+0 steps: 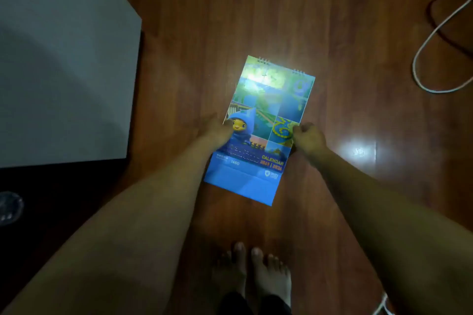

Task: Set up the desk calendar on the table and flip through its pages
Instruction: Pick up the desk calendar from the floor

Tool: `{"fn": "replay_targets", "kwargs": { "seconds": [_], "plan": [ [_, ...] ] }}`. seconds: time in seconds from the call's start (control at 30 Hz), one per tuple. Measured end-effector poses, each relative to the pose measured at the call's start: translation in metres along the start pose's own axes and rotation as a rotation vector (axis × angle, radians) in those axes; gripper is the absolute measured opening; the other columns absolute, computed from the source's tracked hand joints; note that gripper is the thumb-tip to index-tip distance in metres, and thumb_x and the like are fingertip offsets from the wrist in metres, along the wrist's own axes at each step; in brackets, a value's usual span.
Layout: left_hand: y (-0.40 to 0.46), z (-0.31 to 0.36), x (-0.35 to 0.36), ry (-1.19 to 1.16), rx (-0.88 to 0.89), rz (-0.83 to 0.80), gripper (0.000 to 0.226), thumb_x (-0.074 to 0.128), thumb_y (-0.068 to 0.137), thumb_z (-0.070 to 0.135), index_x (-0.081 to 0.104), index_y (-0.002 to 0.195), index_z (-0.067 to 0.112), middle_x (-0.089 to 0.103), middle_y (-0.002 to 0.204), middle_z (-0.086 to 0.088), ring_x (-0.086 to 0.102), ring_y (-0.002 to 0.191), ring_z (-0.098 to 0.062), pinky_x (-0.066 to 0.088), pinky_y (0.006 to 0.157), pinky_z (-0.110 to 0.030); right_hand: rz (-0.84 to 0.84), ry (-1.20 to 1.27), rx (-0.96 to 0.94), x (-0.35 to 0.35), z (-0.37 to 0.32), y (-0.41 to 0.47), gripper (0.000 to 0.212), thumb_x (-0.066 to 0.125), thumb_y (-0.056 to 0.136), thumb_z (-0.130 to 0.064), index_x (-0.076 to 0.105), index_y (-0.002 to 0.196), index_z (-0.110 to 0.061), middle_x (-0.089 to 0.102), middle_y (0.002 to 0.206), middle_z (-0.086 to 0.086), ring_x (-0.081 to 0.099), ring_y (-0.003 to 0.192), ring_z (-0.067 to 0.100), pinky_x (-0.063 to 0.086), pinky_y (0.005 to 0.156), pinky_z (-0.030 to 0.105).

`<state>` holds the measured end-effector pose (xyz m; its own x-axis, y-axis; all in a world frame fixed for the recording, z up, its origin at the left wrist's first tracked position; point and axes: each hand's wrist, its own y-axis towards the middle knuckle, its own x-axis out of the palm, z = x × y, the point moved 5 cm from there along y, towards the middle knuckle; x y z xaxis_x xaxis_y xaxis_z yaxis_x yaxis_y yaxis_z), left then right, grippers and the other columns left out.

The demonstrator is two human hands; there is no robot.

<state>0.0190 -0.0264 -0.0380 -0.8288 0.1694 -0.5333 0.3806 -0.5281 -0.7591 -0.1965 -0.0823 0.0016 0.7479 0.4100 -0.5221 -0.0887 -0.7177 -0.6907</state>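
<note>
A desk calendar [263, 120] with a blue and green cover, a cartoon figure in a blue hood and the word CALENDAR is folded flat over the wooden floor, its spiral binding at the far end. My left hand [217, 133] grips its left edge, thumb on the cover. My right hand [308, 139] grips its right edge. Whether the calendar rests on the floor or is lifted slightly I cannot tell. A white table [64, 59] stands at the left.
The wooden floor [256, 7] reflects a bright light at the right. A white cable [435, 41] and a dark cable loop lie at the far right. My bare feet [252, 271] are below the calendar. A dark area with a clear round object [10, 208] sits at the lower left.
</note>
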Motion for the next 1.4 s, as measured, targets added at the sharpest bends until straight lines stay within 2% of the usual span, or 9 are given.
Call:
{"fn": "replay_targets", "kwargs": {
  "seconds": [0.3, 0.5, 0.57, 0.67, 0.87, 1.07, 1.1, 1.23, 1.4],
  "plan": [
    [0.013, 0.004, 0.013, -0.031, -0.077, 0.027, 0.054, 0.047, 0.093, 0.031, 0.041, 0.14, 0.007, 0.047, 0.141, -0.021, 0.051, 0.125, -0.039, 0.045, 0.099, -0.041, 0.059, 0.245, 0.249, 0.01, 0.013, 0.025, 0.015, 0.05, 0.089, -0.003, 0.051, 0.073, -0.002, 0.048, 0.071, 0.008, 0.048, 0.056, 0.02, 0.034, 0.029, 0.014],
    [0.002, -0.012, 0.01, -0.097, -0.105, -0.049, 0.025, 0.052, 0.09, 0.01, 0.04, 0.068, 0.009, 0.038, 0.068, -0.006, 0.036, 0.059, -0.017, 0.026, 0.053, -0.029, -0.057, 0.313, 0.299, 0.014, 0.015, 0.024, 0.017, 0.048, 0.085, 0.009, 0.054, 0.071, 0.002, 0.053, 0.067, 0.018, 0.05, 0.044, 0.027, 0.057, 0.055, 0.033],
    [-0.009, -0.014, 0.004, -0.098, -0.105, -0.039, 0.029, 0.053, 0.089, 0.008, 0.035, 0.067, 0.012, 0.034, 0.066, -0.004, 0.032, 0.058, -0.017, 0.023, 0.052, -0.029, -0.083, 0.29, 0.298, 0.011, 0.015, 0.018, 0.03, 0.044, 0.088, 0.009, 0.043, 0.062, -0.005, 0.044, 0.052, 0.013, 0.045, 0.025, 0.018, 0.037, 0.029, 0.012],
    [-0.033, -0.014, -0.007, -0.136, -0.122, -0.027, 0.035, 0.054, 0.089, 0.007, 0.033, 0.064, 0.018, 0.036, 0.074, -0.002, 0.034, 0.069, -0.017, 0.021, 0.054, -0.028, -0.096, 0.289, 0.303, 0.001, 0.009, -0.003, 0.019, 0.044, 0.089, 0.007, 0.048, 0.075, -0.006, 0.039, 0.049, 0.005, 0.039, 0.037, 0.014, 0.033, 0.039, 0.019],
    [-0.114, 0.019, -0.056, -0.265, -0.065, 0.014, 0.039, 0.053, 0.092, 0.003, 0.05, 0.131, 0.003, 0.058, 0.109, -0.017, 0.043, 0.081, -0.016, 0.031, 0.074, -0.029, -0.133, 0.311, 0.254, -0.047, -0.034, -0.067, 0.028, 0.045, 0.091, 0.006, 0.045, 0.069, -0.012, 0.041, 0.066, 0.002, 0.047, 0.044, 0.013, 0.038, 0.026, 0.013],
    [-0.244, 0.083, -0.147, -0.317, -0.023, 0.082, 0.015, 0.055, 0.089, 0.0, 0.063, 0.097, -0.01, 0.062, 0.097, -0.021, 0.039, 0.066, -0.018, 0.027, 0.062, -0.032, -0.042, 0.432, 0.225, -0.124, -0.109, -0.164, 0.018, 0.051, 0.085, 0.003, 0.055, 0.074, -0.011, 0.043, 0.059, 0.003, 0.043, 0.029, 0.011, 0.046, 0.038, 0.025],
    [-0.272, 0.095, -0.168, -0.317, -0.012, 0.119, 0.015, 0.055, 0.086, -0.001, 0.057, 0.071, 0.0, 0.044, 0.063, -0.018, 0.032, 0.061, -0.017, 0.024, 0.058, -0.031, -0.029, 0.443, 0.213, -0.139, -0.126, -0.185, 0.015, 0.053, 0.083, 0.002, 0.059, 0.078, -0.01, 0.046, 0.06, 0.004, 0.046, 0.035, 0.013, 0.047, 0.041, 0.027],
    [-0.376, 0.138, -0.243, -0.345, 0.028, 0.183, 0.038, 0.054, 0.082, -0.003, 0.029, 0.059, 0.013, 0.027, 0.061, -0.007, 0.02, 0.052, -0.015, 0.022, 0.044, -0.024, -0.022, 0.528, 0.149, -0.204, -0.2, -0.278, 0.019, 0.054, 0.082, 0.005, 0.059, 0.075, -0.011, 0.048, 0.06, 0.005, 0.046, 0.024, 0.008, 0.043, 0.03, 0.017],
    [-0.489, 0.175, -0.331, -0.363, 0.042, 0.26, 0.038, 0.054, 0.077, 0.002, 0.028, 0.053, 0.014, 0.028, 0.057, -0.006, 0.023, 0.052, -0.019, 0.019, 0.052, -0.031, -0.077, 0.514, 0.018, -0.272, -0.295, -0.383, 0.014, 0.054, 0.083, 0.005, 0.061, 0.091, -0.004, 0.068, 0.095, 0.022, 0.057, 0.063, 0.022, 0.053, 0.051, 0.028]
  ]
}}
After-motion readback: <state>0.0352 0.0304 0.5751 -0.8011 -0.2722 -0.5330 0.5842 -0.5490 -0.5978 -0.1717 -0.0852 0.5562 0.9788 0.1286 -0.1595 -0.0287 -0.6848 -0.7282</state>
